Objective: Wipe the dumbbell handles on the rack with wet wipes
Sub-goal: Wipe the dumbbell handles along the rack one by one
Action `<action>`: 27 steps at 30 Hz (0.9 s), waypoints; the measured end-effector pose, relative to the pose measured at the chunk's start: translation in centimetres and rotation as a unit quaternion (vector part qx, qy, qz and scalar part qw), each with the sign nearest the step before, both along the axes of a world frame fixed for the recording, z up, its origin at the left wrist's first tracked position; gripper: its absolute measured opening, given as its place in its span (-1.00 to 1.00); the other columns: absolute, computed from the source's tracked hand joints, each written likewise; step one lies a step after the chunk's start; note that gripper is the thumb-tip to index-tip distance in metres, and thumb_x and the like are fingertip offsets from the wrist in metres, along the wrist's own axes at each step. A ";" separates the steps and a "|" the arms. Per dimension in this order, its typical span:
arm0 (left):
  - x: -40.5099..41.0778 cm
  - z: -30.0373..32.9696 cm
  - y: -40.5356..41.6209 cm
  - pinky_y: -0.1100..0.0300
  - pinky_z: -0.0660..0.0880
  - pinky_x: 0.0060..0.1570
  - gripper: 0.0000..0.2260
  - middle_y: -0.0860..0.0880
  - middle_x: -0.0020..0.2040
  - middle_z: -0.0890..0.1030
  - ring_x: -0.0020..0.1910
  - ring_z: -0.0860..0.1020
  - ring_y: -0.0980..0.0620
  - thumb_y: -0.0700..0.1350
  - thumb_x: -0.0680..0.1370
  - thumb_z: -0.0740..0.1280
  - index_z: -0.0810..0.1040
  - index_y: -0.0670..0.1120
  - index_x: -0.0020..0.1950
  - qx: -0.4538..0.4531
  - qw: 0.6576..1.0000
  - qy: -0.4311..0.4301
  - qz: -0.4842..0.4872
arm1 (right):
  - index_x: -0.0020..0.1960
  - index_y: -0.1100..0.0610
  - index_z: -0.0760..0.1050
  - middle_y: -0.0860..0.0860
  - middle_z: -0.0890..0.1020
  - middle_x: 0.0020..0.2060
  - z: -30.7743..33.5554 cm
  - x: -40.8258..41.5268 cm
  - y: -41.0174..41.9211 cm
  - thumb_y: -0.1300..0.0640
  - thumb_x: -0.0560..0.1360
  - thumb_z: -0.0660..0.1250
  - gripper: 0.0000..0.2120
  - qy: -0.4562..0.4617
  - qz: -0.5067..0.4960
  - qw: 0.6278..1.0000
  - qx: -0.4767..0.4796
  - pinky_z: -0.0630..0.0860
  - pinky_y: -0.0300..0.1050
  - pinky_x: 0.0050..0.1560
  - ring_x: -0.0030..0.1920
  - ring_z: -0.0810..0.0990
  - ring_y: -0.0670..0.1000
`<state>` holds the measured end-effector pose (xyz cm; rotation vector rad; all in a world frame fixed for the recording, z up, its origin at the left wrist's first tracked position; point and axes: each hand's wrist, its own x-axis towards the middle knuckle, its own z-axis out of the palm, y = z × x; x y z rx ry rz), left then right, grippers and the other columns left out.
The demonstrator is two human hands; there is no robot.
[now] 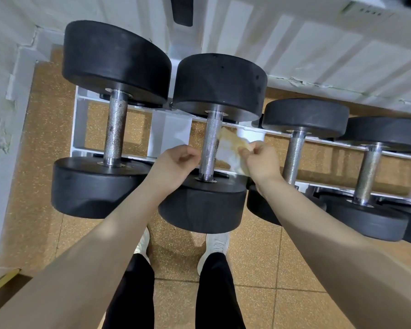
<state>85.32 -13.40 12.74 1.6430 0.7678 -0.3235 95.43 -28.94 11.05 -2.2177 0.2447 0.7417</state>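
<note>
Several black dumbbells lie across a white rack (80, 129) below me. The second dumbbell's knurled steel handle (210, 141) runs between my two hands. My right hand (261, 162) pinches a stained wet wipe (230, 148), which stretches from that hand to the right side of the handle. Just left of the handle is my left hand (173, 165), fingers curled beside the bar; whether it holds an end of the wipe is hidden. The leftmost dumbbell's handle (115, 131) looks spotted with rust. Two more handles (293, 157) (368, 174) lie to the right.
A white wall and its ledge (17, 91) close in on the left of the rack. White panelling (318, 43) rises behind it. My white shoes (216, 243) stand on the tan tiled floor right below the dumbbell heads. A cardboard box corner (3, 286) sits at the lower left.
</note>
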 end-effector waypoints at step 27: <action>-1.6 -2.0 1.2 0.12 0.42 -0.10 -0.58 -0.04 -0.10 0.65 -0.09 0.55 0.00 0.09 0.49 0.08 0.64 -0.09 0.03 0.189 0.929 -0.072 -0.311 | -0.18 0.12 0.50 0.03 0.50 -0.47 -1.8 1.6 5.3 0.42 0.54 0.01 -0.63 0.063 -0.093 0.985 0.135 0.31 -0.31 -0.54 -0.56 0.39 -0.07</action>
